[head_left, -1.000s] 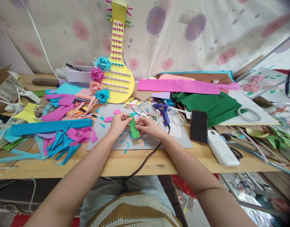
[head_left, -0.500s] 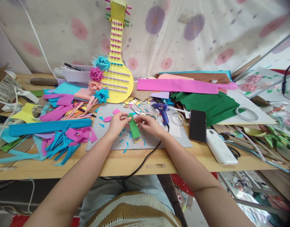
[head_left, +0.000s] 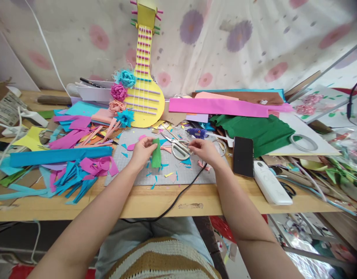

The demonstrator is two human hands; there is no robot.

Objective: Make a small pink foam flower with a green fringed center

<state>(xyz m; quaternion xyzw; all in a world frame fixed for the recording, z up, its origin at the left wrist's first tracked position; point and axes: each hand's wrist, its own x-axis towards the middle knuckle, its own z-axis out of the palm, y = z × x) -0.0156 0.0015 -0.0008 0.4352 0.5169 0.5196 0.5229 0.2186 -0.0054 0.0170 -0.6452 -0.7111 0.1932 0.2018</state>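
Note:
My left hand point(head_left: 142, 151) is closed on a folded green paper strip point(head_left: 156, 157) and holds it upright over the grey cutting mat point(head_left: 184, 176). My right hand point(head_left: 204, 150) is off the strip, to its right. Its fingertips are pinched together at the handle of the scissors point(head_left: 178, 147), which lie on the mat between my two hands. Small blue and pink paper scraps lie scattered on the mat around both hands.
A blue glue gun point(head_left: 197, 133) lies behind the scissors, its black cord running off the table edge. A black phone point(head_left: 244, 151) and white remote point(head_left: 268, 182) lie right. A yellow paper guitar point(head_left: 145, 99), pink roll point(head_left: 219, 106), green sheet point(head_left: 254, 130) and blue roll point(head_left: 59, 155) surround the mat.
My right hand has let go of the green strip and moved right to the scissors' handle. My left hand keeps the strip, now shifted slightly left and held upright.

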